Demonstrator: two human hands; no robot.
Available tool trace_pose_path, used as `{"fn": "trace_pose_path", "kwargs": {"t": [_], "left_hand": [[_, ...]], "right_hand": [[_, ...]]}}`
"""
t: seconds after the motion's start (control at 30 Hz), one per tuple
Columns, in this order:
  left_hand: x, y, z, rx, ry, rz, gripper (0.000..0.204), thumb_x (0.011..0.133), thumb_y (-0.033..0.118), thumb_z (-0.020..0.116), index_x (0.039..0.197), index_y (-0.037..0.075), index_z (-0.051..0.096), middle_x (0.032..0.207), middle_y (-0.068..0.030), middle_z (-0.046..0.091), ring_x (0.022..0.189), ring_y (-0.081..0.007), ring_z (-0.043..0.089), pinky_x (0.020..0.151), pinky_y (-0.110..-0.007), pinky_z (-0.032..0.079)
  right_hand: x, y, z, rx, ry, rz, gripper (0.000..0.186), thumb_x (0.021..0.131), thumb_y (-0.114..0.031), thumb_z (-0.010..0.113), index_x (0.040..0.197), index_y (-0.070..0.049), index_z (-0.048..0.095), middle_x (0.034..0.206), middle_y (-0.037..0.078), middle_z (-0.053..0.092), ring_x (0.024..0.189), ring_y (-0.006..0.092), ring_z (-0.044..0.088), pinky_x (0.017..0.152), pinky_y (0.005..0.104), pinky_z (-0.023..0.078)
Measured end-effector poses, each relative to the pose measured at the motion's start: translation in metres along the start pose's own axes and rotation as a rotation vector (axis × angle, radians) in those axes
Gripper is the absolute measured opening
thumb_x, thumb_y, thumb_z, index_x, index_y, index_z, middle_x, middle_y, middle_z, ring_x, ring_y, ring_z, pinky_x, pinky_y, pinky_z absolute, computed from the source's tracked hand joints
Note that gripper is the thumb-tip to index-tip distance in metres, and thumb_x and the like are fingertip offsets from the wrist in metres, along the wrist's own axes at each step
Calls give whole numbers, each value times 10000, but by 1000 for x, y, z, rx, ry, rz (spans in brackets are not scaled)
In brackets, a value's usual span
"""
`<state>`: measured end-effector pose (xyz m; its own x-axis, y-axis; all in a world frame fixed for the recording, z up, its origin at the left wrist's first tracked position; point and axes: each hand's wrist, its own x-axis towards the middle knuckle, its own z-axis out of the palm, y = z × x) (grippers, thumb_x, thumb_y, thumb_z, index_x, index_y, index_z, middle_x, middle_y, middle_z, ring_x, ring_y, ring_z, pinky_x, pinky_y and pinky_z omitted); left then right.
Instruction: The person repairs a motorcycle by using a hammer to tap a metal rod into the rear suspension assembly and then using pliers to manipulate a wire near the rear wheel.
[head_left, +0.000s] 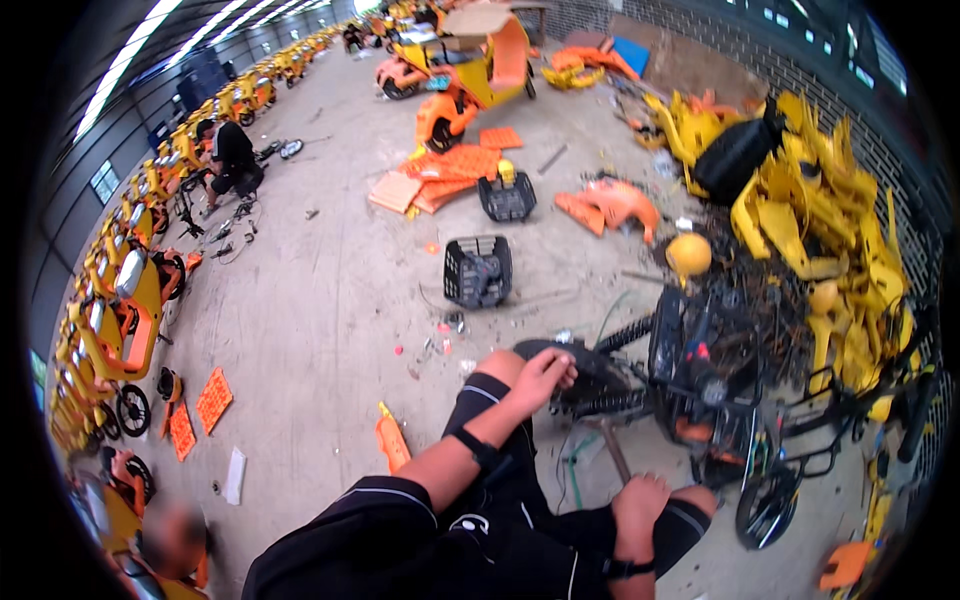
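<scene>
My left hand [548, 378] is closed, with its fingers curled, above my left knee and beside the black rear wheel [600, 388] of a stripped scooter. Whatever it may hold is hidden. Lower and to the right, my right hand [640, 498] rests near my right knee, its fingers wrapped round the end of a hammer [614, 452]. The hammer slants up and away toward the wheel. The stripped scooter's black frame [700, 395] lies in front of me to the right, with its small front wheel [768, 512] nearest me.
Yellow body panels [800, 215] are heaped along the right wall. Black crates [478, 272] and orange panels [455, 172] lie ahead. A yellow-orange scooter [470, 75] stands beyond them. Rows of scooters [130, 310] line the left, where another person [232, 158] crouches.
</scene>
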<state>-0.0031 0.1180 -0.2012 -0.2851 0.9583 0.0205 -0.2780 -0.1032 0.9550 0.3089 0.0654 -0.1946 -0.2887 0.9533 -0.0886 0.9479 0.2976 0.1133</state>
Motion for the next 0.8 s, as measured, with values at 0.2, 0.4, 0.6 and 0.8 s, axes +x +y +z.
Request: {"fn": "trace_pose_path", "kwargs": {"t": [0.2,0.4,0.6,0.8], "left_hand": [[-55,-2,-12,-548,-28,-188,322,1068,301,463,1110,16,609,951,-115,672,874,-242,659,846,-380,542],[-71,-5,-22,-896,78,-139,268,1052,267,485,1157,46,594,1006,-137,679,941,-276,662,920,-428,541],[-86,6,-27,-752,115,-110,249,1047,248,503,1175,48,578,1015,-125,665,901,-244,658,863,-399,557],[-35,45,-59,-483,547,191,240,1045,190,470,1228,42,516,924,-120,620,683,-195,637,668,-364,573]], "right_hand": [[-41,-24,-28,165,-24,-35,189,752,-126,640,906,-52,723,944,143,693,955,361,654,843,467,516],[-21,1,-30,198,-114,43,250,755,-164,640,961,-41,711,999,187,723,968,401,689,808,485,553],[-51,34,-81,91,-290,-57,290,768,-214,645,1005,-67,725,999,182,732,976,402,693,869,484,548],[-29,45,-52,-48,-395,-108,309,806,-240,636,1040,-89,771,1013,137,757,973,324,730,821,430,562]]}}
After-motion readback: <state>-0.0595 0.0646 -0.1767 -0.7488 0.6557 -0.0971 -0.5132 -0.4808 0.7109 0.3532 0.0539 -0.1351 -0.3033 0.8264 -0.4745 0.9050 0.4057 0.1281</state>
